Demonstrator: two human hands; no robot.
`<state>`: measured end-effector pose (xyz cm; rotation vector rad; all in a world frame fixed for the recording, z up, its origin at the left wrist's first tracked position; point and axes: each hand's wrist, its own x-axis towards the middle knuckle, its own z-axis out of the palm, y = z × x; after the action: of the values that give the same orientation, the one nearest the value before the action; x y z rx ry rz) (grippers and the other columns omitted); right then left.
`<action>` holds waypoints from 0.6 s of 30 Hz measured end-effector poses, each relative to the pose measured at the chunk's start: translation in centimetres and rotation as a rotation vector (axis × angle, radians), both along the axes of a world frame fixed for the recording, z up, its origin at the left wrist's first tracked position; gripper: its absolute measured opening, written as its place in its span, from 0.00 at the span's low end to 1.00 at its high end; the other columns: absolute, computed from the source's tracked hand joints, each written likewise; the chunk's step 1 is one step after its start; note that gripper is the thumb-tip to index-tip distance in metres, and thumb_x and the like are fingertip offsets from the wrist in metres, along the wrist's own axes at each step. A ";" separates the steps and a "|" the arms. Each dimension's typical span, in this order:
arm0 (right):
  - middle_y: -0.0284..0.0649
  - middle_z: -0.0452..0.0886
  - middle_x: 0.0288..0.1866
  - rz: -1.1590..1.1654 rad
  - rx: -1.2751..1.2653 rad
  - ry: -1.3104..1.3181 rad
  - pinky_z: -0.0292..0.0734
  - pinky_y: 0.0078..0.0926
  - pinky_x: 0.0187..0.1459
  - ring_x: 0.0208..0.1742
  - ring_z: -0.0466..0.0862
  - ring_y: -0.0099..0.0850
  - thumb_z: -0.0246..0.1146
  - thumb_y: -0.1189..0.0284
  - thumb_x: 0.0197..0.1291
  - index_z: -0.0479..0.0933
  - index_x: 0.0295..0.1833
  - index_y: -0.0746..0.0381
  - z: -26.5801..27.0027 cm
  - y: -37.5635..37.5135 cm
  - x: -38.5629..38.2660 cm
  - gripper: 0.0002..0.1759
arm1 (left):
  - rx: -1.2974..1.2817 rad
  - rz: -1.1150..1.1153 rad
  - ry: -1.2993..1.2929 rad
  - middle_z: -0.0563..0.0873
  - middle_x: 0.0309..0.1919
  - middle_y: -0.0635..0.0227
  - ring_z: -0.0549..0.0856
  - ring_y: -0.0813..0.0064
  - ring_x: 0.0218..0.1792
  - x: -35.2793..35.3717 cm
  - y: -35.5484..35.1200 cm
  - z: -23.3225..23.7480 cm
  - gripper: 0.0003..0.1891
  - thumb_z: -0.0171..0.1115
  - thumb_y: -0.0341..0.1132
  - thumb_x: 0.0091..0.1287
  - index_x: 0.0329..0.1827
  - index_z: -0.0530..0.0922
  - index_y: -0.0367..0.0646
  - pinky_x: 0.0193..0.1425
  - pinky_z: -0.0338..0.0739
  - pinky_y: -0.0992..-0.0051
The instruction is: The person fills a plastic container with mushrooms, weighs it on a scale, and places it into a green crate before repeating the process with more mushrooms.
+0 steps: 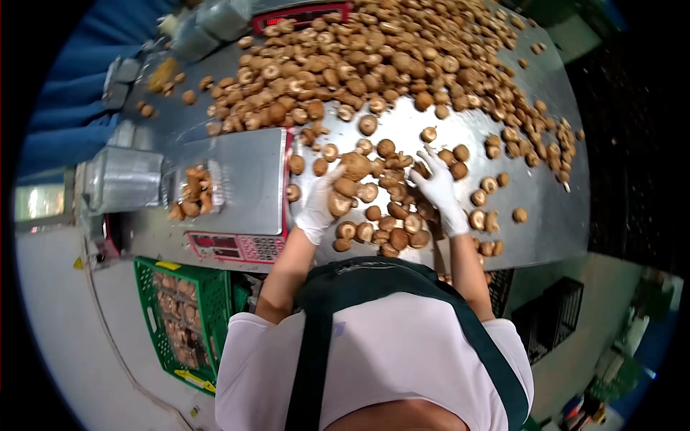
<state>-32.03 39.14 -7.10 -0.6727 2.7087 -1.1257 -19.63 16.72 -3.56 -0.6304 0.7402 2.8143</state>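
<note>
Gripping mushrooms point(340, 204): left hand point(318, 204) | splayed: right hand point(439, 187) | mushrooms inside: green crate point(220, 307), clear tray point(216, 187)

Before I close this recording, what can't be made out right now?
All in the head view:
- Left hand: fingers partly hidden by mushrooms.
- Near scale's display: any reading is too small and blurred.
- Green crate: whatever lies beneath the top packs is hidden by them.
- Mushroom pile: far end cut off by the picture's top edge.
</note>
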 end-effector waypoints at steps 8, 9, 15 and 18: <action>0.52 0.72 0.61 -0.166 -0.049 -0.081 0.64 0.32 0.64 0.63 0.72 0.43 0.61 0.68 0.55 0.77 0.53 0.64 -0.4 2.9 1.2 0.20 | -1.240 0.394 0.063 0.72 0.59 0.61 0.70 0.67 0.61 4.2 -5.7 9.0 0.30 0.58 0.39 0.62 0.67 0.63 0.40 0.65 0.64 0.70; 0.51 0.72 0.61 -0.158 -0.051 -0.087 0.64 0.32 0.64 0.63 0.72 0.42 0.61 0.68 0.55 0.77 0.53 0.64 -0.4 3.1 1.2 0.20 | -1.193 0.489 -0.044 0.72 0.60 0.59 0.72 0.66 0.60 5.3 -7.6 9.4 0.29 0.57 0.37 0.63 0.68 0.62 0.42 0.65 0.67 0.67; 0.48 0.73 0.61 -0.088 -0.004 -0.020 0.65 0.32 0.63 0.62 0.72 0.42 0.62 0.70 0.56 0.77 0.52 0.63 2.0 2.0 1.9 0.18 | -2.118 0.844 -0.209 0.74 0.59 0.58 0.74 0.62 0.58 11.2 -19.6 10.4 0.25 0.59 0.31 0.62 0.63 0.68 0.42 0.63 0.67 0.70; 0.48 0.74 0.60 -0.048 -0.011 0.004 0.66 0.33 0.62 0.60 0.73 0.43 0.62 0.70 0.55 0.78 0.50 0.61 2.3 1.0 2.2 0.16 | -2.361 0.210 -0.495 0.75 0.59 0.57 0.74 0.58 0.59 13.4 -25.1 7.0 0.19 0.56 0.42 0.63 0.57 0.75 0.47 0.64 0.65 0.65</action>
<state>-29.82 40.14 -4.82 -0.6147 2.7383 -1.1517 -6.26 -8.40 3.40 -1.2572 3.2876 0.2591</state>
